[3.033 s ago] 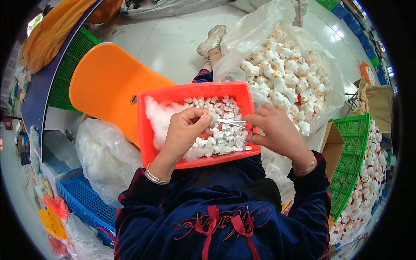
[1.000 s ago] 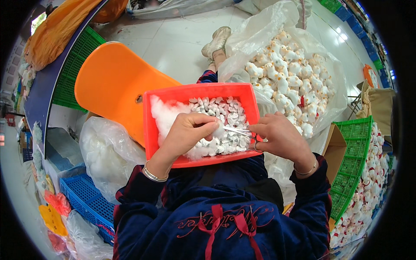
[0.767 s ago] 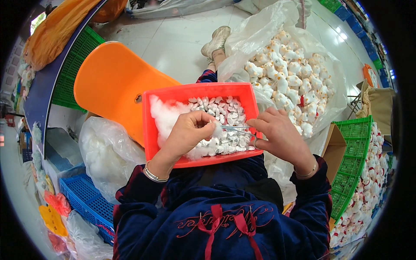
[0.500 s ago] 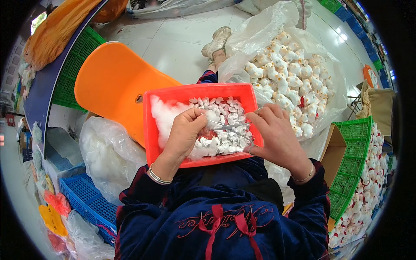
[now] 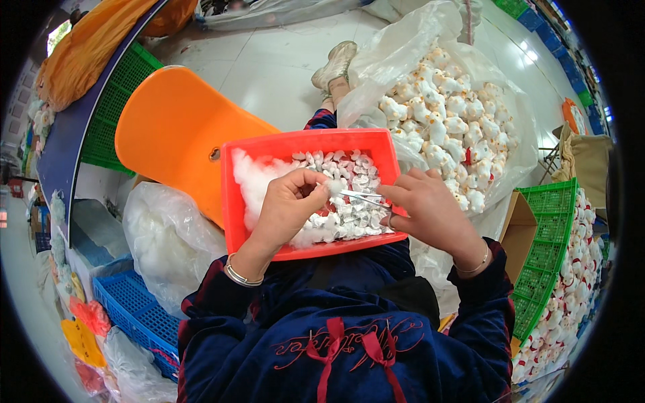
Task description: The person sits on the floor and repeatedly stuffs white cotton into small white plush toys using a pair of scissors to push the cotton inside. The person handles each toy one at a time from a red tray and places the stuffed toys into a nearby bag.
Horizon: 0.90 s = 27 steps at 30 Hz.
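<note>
Tiled floor (image 5: 269,84), red tray (image 5: 306,140) under both hands (image 5: 285,208) (image 5: 431,211), scissors (image 5: 363,196) between them

1. Scissor-handled tool (image 5: 363,196): silver metal, slender, with finger rings. Held by the rings in the right hand (image 5: 428,211); long axis points left, blades nearly together.
2. Small white piece (image 5: 334,187): rounded, soft-looking. Pinched between thumb and fingers of the left hand (image 5: 290,205), at the tool tips; tip insertion cannot be determined.
3. Red tray (image 5: 312,138): rectangular, open-topped, positioned beneath both hands.
4. White stuffing (image 5: 252,178): fluffy mass, occupies the tray's left side.
5. Loose white pieces (image 5: 359,180): small, curved, many; spread across the tray's middle and right.
</note>
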Motion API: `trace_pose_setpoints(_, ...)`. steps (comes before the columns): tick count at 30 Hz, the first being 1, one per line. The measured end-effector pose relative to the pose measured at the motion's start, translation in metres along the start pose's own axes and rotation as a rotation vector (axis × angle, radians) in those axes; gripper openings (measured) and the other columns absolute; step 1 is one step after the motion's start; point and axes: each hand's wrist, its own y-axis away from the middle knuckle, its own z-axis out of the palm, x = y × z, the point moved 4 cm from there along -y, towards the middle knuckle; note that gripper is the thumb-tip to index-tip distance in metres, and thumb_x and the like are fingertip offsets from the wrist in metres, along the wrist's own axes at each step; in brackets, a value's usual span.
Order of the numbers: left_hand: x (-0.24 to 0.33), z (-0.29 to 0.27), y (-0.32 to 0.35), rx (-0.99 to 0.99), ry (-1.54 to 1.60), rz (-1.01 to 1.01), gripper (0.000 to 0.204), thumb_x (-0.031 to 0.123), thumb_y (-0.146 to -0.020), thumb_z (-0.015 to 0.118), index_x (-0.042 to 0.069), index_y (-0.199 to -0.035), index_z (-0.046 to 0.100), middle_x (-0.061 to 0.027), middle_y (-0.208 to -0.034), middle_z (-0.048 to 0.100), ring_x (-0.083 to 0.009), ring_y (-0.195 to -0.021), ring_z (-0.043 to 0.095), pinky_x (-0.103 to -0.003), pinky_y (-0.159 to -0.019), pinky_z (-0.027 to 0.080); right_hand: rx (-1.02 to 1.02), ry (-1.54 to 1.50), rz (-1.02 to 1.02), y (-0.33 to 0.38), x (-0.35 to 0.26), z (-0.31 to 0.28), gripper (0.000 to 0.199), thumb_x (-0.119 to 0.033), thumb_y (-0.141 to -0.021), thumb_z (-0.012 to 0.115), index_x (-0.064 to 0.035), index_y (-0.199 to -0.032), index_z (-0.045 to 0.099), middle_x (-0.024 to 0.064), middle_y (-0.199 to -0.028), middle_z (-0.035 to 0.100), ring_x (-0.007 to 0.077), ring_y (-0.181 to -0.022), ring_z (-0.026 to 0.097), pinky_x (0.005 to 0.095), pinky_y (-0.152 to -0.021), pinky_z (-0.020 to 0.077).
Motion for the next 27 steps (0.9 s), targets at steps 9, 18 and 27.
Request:
trace_pose_setpoints(9, 0.009, -0.004, 0.004, 0.083, -0.335, 0.306, 0.013, -0.002, -0.092, 0.068, -0.001, -0.105, 0.069, 0.0011, -0.093, 0.067, -0.0041, -0.081, 0.062, -0.02, -0.074, 0.051, 0.061, -0.068, 0.053, -0.003, -0.002, -0.002, 0.054, -0.033, -0.072, 0.087, -0.01, -0.119, 0.07, 0.0093, -0.109, 0.067, 0.0304, -0.11, 0.059, 0.0433, -0.092, 0.0425)
trace_pose_setpoints(18, 0.009, -0.007, 0.004, 0.072, -0.238, 0.251, 0.015, 0.002, -0.095, 0.069, -0.002, -0.109, 0.071, -0.0021, -0.095, 0.069, -0.0065, -0.085, 0.064, -0.021, -0.075, 0.052, -0.046, -0.126, 0.077, -0.002, 0.0, 0.003, 0.038, -0.028, -0.078, 0.082, -0.0101, -0.11, 0.075, 0.0068, -0.095, 0.069, 0.0265, -0.101, 0.064, 0.0422, -0.083, 0.0412)
trace_pose_setpoints(27, 0.001, -0.012, 0.0, -0.007, -0.132, 0.099, 0.012, 0.003, -0.097, 0.067, -0.001, -0.108, 0.071, -0.0042, -0.093, 0.071, -0.008, -0.081, 0.066, -0.024, -0.075, 0.053, -0.087, -0.135, 0.03, -0.004, -0.001, 0.007, 0.045, -0.029, -0.076, 0.083, -0.01, -0.116, 0.072, 0.0085, -0.1, 0.069, 0.0285, -0.107, 0.063, 0.0432, -0.086, 0.0436)
